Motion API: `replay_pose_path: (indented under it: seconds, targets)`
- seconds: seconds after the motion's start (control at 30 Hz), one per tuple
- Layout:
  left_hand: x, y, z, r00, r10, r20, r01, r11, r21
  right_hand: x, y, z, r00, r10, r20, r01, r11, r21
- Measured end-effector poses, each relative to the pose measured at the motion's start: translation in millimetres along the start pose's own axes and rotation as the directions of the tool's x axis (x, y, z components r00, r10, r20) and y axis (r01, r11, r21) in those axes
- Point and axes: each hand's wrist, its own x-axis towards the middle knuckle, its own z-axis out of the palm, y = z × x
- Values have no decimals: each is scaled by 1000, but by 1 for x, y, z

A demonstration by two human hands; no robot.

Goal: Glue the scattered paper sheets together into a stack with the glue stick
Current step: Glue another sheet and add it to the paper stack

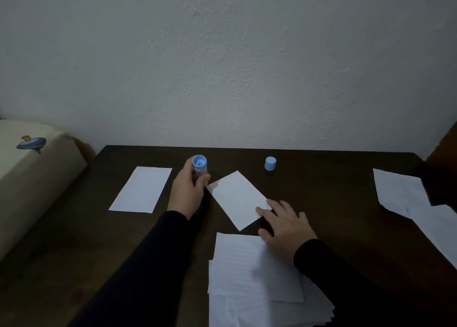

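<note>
Gripping the uncapped glue stick (199, 166) upright in your left hand (187, 191), fingers wrapped round its barrel, you hold it just beside the far corner of a small sheet (237, 198) lying askew mid-table (321, 203). Your right hand (284, 225) lies flat with fingers spread and open, its fingertips (259, 210) pressing that sheet's near edge, the wrist over a stack (249, 277) of lined paper nearest you. The cap (270, 163) stands by itself near the table's far edge, another sheet (141, 189) lies to the left, and more paper (400, 193) lies far right.
</note>
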Motion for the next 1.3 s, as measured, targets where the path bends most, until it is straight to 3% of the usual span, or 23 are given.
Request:
replay_pose_path:
  seconds: [0.2, 0.33, 0.43, 0.5, 0.6, 0.87, 1.2, 1.3]
  targets:
    - [-19, 16, -15, 987, -59, -146, 16, 961, -277, -9, -19, 2, 1000, 15, -24, -17, 997, -81]
    - [-49, 27, -11, 999, -36, -35, 21, 934, -358, -15, -25, -6, 996, -49, -79, 45, 997, -58]
    - [-75, 36, 2, 990, 52, 134, -11, 958, -287, -9, -13, -8, 983, -85, -164, 80, 996, -34]
    - [-88, 40, 14, 972, 119, 201, -78, 977, -201, -4, -1, -3, 989, -92, -119, 91, 996, -19]
    - [-99, 45, 32, 953, 212, 215, -182, 971, -153, 0, 10, 3, 996, -83, -27, 84, 995, 48]
    - [-101, 42, 44, 947, 240, 212, -230, 971, -71, 0, 7, 2, 993, -66, -98, 76, 991, 110]
    - [-75, 22, 18, 996, 15, 93, -22, 997, 73, -1, 8, 5, 989, -77, -128, 83, 996, 41]
    - [-73, 18, 13, 998, -58, -18, 56, 993, -100, -3, 3, 5, 991, -57, -122, 53, 998, -34]
